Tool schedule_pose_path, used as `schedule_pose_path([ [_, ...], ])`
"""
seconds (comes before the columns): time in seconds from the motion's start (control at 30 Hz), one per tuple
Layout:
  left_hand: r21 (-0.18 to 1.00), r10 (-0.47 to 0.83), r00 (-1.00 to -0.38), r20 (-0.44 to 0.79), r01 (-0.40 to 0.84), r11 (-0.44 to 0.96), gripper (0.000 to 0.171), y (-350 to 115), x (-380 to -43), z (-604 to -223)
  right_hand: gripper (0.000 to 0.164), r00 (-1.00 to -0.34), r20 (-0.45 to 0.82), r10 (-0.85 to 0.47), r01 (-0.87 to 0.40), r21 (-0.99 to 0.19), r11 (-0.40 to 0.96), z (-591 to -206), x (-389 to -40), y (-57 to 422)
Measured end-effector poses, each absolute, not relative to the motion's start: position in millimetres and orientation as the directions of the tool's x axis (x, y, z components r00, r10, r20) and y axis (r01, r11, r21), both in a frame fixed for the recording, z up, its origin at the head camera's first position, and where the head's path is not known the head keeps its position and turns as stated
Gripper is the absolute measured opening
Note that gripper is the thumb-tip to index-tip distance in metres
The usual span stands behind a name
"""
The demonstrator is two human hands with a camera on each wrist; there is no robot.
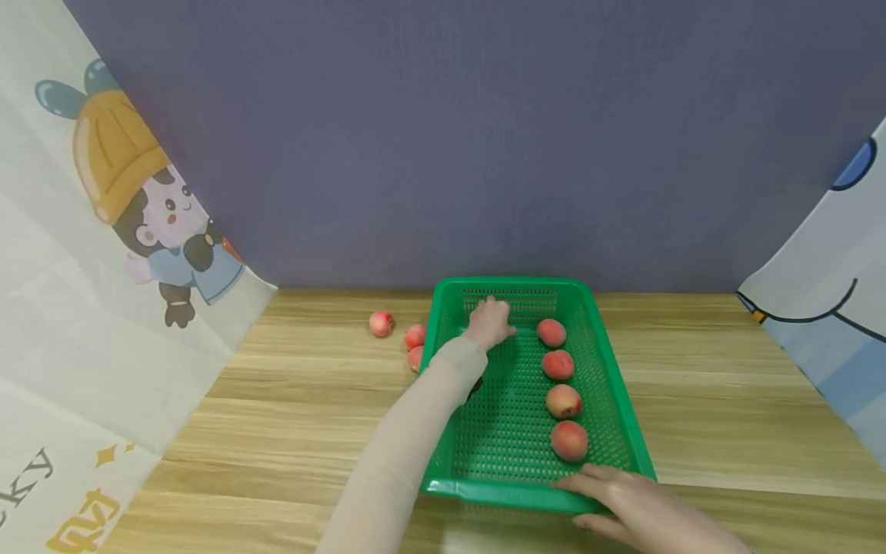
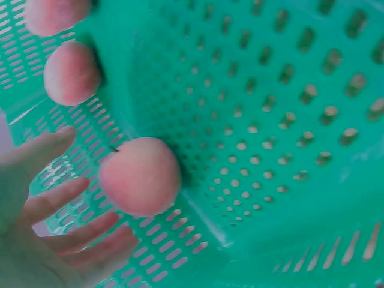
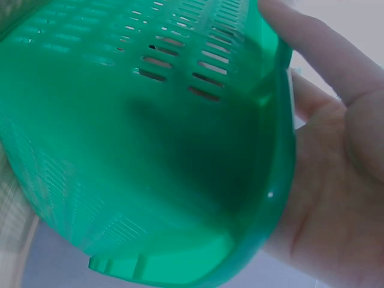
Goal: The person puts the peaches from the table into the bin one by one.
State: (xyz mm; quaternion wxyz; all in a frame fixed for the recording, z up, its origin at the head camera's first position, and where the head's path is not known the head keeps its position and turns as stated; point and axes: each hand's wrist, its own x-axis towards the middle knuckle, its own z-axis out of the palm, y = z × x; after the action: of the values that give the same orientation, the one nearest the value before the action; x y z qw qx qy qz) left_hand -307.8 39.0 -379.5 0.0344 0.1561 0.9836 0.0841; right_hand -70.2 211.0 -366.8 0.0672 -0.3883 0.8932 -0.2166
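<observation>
Over the far part of a green plastic basket (image 1: pixel 515 496), my left hand (image 1: pixel 490 322) is lowered inside. The left wrist view shows that hand (image 2: pixel 72 222) with fingers apart beside a pinkish peach (image 2: pixel 141 177), not gripping it. Two more peaches sit farther along there, including one peach (image 2: pixel 72 73) near the thumb side. Several peaches form a row along the basket's right side, the nearest peach (image 1: pixel 570 440) close to the front rim. My right hand (image 1: pixel 626 504) holds the front right rim, fingers on top and thumb below; its palm (image 3: pixel 336 180) lies outside the basket.
Three peaches lie left of the basket: one peach (image 1: pixel 381 323) apart, another peach (image 1: pixel 414 337) by the wall, and a third peach (image 1: pixel 415 358) partly hidden. The wooden table (image 1: pixel 727 400) meets a grey-purple backdrop (image 1: pixel 512 154). A printed cloth (image 1: pixel 83 331) hangs at left.
</observation>
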Motion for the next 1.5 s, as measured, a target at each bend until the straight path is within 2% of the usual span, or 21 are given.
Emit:
schedule_pose_path([
  [0.1, 0.195, 0.307, -0.949, -0.069, 0.289, 0.937, 0.020, 38, -306, -372, 0.038, -0.687, 0.055, -0.725, -0.670, -0.434, 0.602, -367, -70, 211],
  [0.37, 0.188, 0.323, -0.936, -0.138, 0.295, 0.937, 0.026, 33, -302, -352, 0.039, -0.698, 0.030, -0.716, -0.652, -0.441, 0.617, -367, -70, 211],
  [0.57, 0.237, 0.375, -0.900, -0.222, 0.323, 0.916, 0.021, 31, -298, -332, 0.038, -0.706, 0.039, -0.708, -0.653, -0.424, 0.628, -366, -70, 212],
  [0.87, 0.253, 0.450, -0.829, -0.333, 0.381, 0.889, 0.043, 30, -291, -311, 0.038, -0.715, 0.022, -0.698, -0.635, -0.438, 0.637, -366, -70, 212],
  [1.13, 0.221, 0.492, -0.801, -0.340, 0.440, 0.870, 0.049, 29, -283, -299, 0.037, -0.728, 0.033, -0.685, -0.632, -0.420, 0.651, -366, -70, 211],
  [1.5, 0.167, 0.598, -0.753, -0.274, 0.575, 0.801, 0.048, 13, -270, -285, 0.037, -0.733, 0.022, -0.680, -0.628, -0.406, 0.664, -366, -70, 211],
])
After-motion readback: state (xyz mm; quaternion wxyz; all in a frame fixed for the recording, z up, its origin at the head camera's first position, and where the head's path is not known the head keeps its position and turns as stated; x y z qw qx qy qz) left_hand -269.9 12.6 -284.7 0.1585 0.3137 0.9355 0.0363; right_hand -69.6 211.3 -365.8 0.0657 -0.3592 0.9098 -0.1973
